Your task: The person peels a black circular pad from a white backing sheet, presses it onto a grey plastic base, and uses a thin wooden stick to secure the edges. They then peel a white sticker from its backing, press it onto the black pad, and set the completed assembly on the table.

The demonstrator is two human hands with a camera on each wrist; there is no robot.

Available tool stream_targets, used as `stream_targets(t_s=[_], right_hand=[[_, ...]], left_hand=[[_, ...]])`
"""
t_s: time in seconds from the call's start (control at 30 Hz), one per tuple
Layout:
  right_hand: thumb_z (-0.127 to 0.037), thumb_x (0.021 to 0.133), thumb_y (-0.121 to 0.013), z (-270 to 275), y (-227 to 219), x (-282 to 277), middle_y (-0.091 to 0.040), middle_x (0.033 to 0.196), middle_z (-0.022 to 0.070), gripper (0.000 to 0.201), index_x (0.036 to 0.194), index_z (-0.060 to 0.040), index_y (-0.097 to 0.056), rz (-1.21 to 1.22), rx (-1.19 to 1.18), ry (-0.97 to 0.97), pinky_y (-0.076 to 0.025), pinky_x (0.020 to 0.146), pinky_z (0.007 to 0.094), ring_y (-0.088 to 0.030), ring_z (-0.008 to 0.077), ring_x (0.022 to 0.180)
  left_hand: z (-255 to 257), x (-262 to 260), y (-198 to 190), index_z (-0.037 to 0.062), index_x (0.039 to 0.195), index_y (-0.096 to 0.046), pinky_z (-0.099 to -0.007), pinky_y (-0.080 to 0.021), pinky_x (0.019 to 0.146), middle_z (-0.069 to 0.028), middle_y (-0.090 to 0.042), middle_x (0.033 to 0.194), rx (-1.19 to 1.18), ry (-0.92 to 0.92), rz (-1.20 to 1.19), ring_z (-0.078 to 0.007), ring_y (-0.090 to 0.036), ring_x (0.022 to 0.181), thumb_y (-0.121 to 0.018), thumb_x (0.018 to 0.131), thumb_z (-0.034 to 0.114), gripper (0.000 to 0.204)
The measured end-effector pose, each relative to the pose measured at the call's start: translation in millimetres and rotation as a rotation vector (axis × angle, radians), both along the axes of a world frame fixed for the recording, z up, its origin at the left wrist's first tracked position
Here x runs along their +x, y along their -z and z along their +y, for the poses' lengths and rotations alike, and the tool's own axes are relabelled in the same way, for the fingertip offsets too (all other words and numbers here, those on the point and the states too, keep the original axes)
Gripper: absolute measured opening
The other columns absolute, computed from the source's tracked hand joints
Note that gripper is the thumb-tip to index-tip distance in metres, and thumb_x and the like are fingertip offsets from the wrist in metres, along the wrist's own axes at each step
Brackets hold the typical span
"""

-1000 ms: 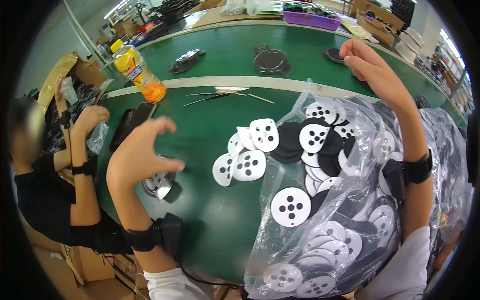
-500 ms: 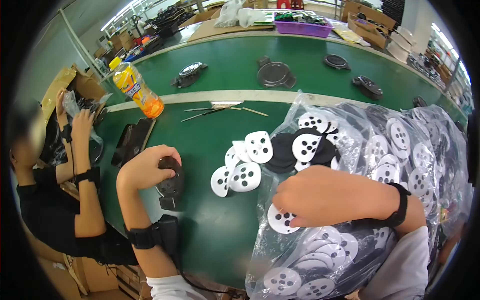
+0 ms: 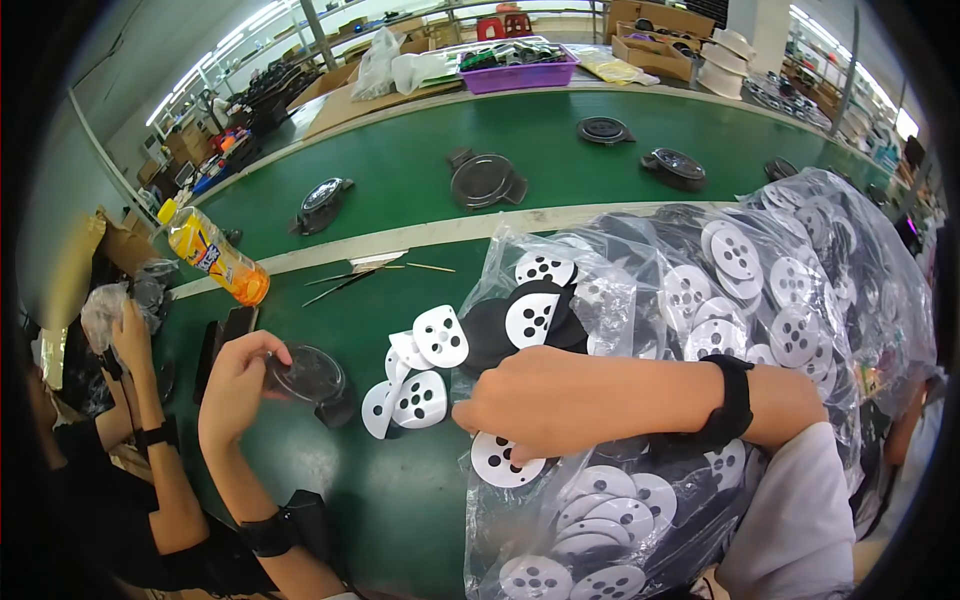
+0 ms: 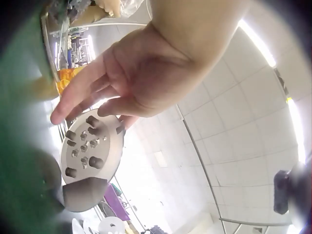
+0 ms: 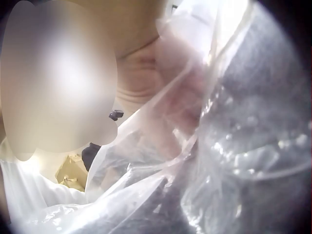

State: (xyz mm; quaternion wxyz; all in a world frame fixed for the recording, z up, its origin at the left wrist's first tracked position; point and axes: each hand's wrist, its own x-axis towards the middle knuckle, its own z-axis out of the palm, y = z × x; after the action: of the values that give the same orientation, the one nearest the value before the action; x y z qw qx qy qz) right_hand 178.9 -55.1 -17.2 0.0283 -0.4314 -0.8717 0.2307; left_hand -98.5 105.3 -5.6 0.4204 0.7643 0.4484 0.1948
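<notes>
In the head view my left hand [image 3: 235, 385] pinches the rim of a dark round part [image 3: 308, 374] with a short tab. The left wrist view shows the part's underside [image 4: 90, 151], with several posts and small nuts on it. My right hand [image 3: 560, 400] has curled fingers over the upper edge of a white disc with black holes [image 3: 497, 462], and its thumb overlaps the disc. I cannot tell whether the fingers grip it. In the right wrist view clear plastic [image 5: 146, 151] covers the blurred fingers. Beside that hand lie loose white discs [image 3: 420, 400].
A clear bag [image 3: 690, 330] full of white and black discs covers the right side. Thin tools [image 3: 350, 282], an orange drink bottle [image 3: 225, 262] and a dark flat object [image 3: 238, 324] lie farther back. Several dark round parts [image 3: 487, 182] sit beyond the pale strip. Another person works at left.
My right hand came back from the far surface to the white disc at the bag's edge. My left hand, nothing held at first, took up the dark round part and turned it.
</notes>
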Motion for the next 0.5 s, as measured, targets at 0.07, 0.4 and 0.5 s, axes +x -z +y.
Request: stream_targets(t_s=[0.07, 0.4, 0.5], right_hand=[[-0.012, 0.067, -0.07, 2.3, 7.4, 4.4, -0.06, 0.07, 0.0142, 0.026, 0.082, 0.0043, -0.056, 0.166, 0.049, 0.017, -0.046, 0.058, 0.0405, -0.061, 0.0324, 0.068], [-0.02, 0.077, -0.067, 19.0, -33.3, 19.6, -0.052, 0.062, -0.0012, 0.022, 0.08, 0.0012, -0.06, 1.052, -0.232, 0.32, -0.032, 0.048, 0.0217, -0.042, 0.0041, 0.055], [-0.018, 0.079, -0.066, 13.9, -38.8, 17.2, -0.048, 0.06, -0.0048, 0.021, 0.078, 0.0011, -0.059, 1.163, -0.138, 0.411, -0.027, 0.047, 0.0202, -0.037, 0.0011, 0.053]], left_hand=[[9.6, -5.8, -3.4, 0.0016, 0.084, -0.052, -0.0217, -0.041, 0.047, -0.0001, -0.047, 0.071, -0.047, -0.006, -0.074, -0.0065, -0.045, 0.055, -0.039, 0.079, -0.002, 0.014], [-54.6, 66.3, -16.7, -0.0019, 0.086, -0.057, -0.0236, -0.035, 0.071, -0.0054, -0.048, 0.08, 0.574, 0.142, -0.288, -0.0138, -0.045, 0.078, -0.054, 0.083, 0.014, 0.017], [-88.7, 86.6, -11.4, -0.005, 0.087, -0.059, -0.0282, -0.037, 0.075, -0.0105, -0.048, 0.087, 0.211, 0.286, -0.567, -0.0193, -0.047, 0.083, -0.05, 0.083, 0.036, 0.042]])
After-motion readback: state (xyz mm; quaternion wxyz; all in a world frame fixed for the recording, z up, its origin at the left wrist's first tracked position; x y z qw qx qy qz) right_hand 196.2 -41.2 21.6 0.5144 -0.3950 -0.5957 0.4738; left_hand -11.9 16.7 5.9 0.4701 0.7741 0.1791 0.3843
